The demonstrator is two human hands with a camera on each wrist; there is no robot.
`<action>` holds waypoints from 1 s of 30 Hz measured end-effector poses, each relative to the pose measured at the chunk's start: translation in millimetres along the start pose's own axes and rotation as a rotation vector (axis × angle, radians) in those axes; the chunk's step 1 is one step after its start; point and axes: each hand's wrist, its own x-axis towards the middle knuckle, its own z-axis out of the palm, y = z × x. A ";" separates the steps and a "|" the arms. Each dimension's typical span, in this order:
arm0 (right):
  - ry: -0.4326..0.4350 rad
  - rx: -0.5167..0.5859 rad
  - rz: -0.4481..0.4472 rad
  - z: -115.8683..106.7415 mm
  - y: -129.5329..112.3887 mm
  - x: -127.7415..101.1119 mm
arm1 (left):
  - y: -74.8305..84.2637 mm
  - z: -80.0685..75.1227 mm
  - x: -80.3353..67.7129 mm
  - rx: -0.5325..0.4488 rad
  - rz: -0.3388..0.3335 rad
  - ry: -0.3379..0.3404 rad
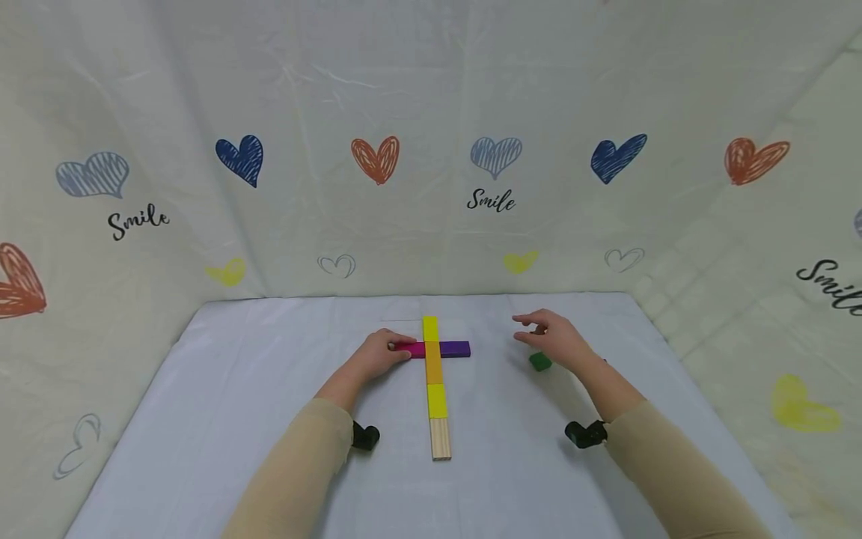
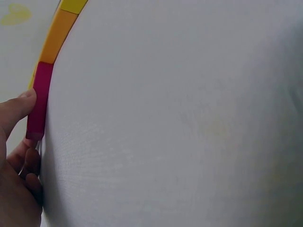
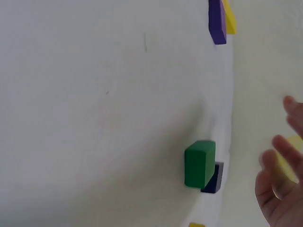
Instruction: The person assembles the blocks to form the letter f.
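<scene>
A cream backdrop [image 1: 431, 90] printed with hearts and the word "Smile" is hung behind and beside a tabletop [image 1: 236, 389] covered in pale cloth. At the middle of the tabletop a cross of flat blocks is laid out: a long column running from the far side toward the person, made of a yellow block [image 1: 430, 329], an orange block [image 1: 434, 362], a second yellow block [image 1: 437, 400] and a natural wood block [image 1: 440, 439], crossed near its far end by a magenta block [image 1: 412, 349] on the left and a purple block [image 1: 454, 349] on the right. The left hand [image 1: 380, 355] is rested on the tabletop at the outer end of the magenta block, which is pinched between thumb and fingers, as is shown close up in the left wrist view [image 2: 39, 101]. The right hand [image 1: 555, 340] is held just above the tabletop, well to the right of the cross, its grip wide and loose with nothing in it. A small green block [image 1: 540, 362] is lying just beneath that hand, with a dark blue piece [image 3: 214, 178] seen touching it in the right wrist view.
</scene>
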 end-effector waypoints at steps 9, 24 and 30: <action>0.055 -0.062 0.010 -22.2 44.5 -37.4 | 2.6 -1.5 -1.0 0.001 -0.002 -0.006; -0.019 -0.095 0.155 -48.7 102.6 -71.4 | 1.3 -1.5 -1.1 0.005 0.006 -0.004; -0.113 -0.087 0.204 -57.1 114.0 -75.4 | 0.8 -1.3 -1.2 0.005 0.005 -0.005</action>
